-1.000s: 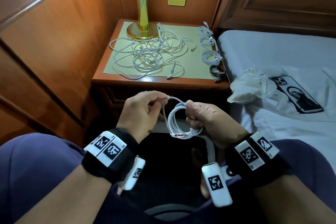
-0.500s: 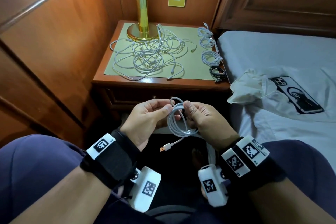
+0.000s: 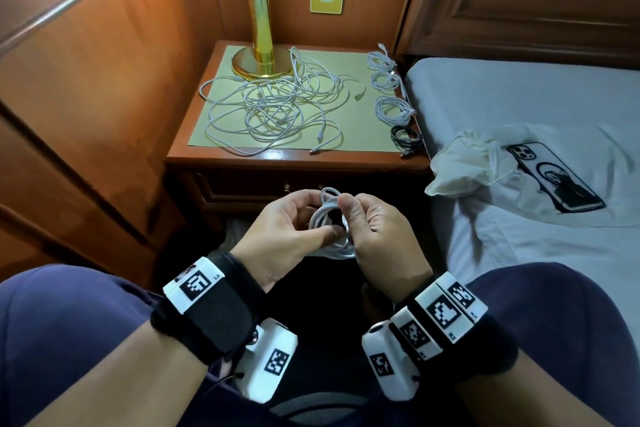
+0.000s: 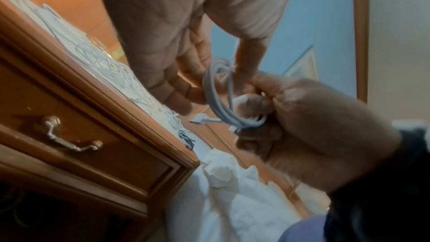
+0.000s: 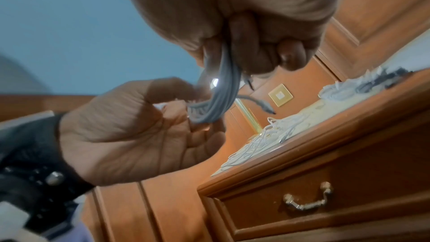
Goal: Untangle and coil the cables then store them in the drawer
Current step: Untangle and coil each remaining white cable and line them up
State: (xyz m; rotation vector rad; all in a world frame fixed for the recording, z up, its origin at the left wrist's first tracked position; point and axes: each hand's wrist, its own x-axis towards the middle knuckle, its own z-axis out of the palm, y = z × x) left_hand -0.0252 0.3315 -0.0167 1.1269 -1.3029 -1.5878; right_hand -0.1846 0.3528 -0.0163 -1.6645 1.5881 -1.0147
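A small white cable coil [image 3: 329, 218] hangs between my two hands above my lap, in front of the closed drawer [image 3: 263, 188]. My right hand [image 3: 374, 229] grips one side of the coil [image 5: 221, 87] with curled fingers and thumb. My left hand [image 3: 294, 232] pinches the other side [image 4: 218, 98] between thumb and fingers. A plug end [image 4: 201, 118] sticks out of the coil. On the nightstand lies a tangled heap of white cables [image 3: 277, 107]. Three white coils [image 3: 393, 109] and a black coil [image 3: 406, 139] lie along its right edge.
A brass lamp base [image 3: 261, 61] stands at the back of the nightstand [image 3: 242, 159]. The drawer has a metal handle [image 5: 307, 198]. To the right is a bed [image 3: 519, 97] with a white cloth bag [image 3: 467, 163] and a phone [image 3: 554, 177]. Wooden panelling is on the left.
The loose plug end that hung below the coil has been drawn in. Both hands have closed nearer together around the coil, and the left wrist has turned palm-inward.
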